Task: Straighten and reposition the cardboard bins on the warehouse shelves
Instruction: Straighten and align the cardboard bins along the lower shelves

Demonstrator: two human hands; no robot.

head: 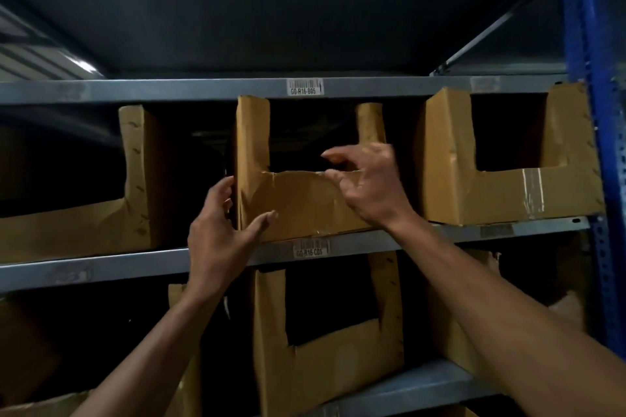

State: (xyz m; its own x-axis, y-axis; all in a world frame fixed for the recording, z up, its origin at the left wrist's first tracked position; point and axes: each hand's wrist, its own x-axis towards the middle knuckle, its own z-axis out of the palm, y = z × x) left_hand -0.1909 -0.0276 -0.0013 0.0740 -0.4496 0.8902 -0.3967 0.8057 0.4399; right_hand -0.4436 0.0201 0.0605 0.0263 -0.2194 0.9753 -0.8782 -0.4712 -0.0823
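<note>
A person's two bare hands work a creased, brown cardboard bin [298,200] standing at the middle of a grey metal shelf [474,233], its front cut into a deep U-shaped notch with ragged, taped edges. The left hand [220,230] clasps the bin's lower left corner, thumb across the front face and fingers curled around the side. The right hand [367,179] hovers at the notch's lower rim, its thumb touching the torn edge and its fingers curved and spread above it, clamped on nothing. Three such bins line this shelf: a left bin [101,223] and a right bin [511,159] flank the held one. A lower bin [325,359] sits beneath, tilted. A barcode label [305,87] marks the shelf edge above, beside a blue perforated upright [599,112].
</note>
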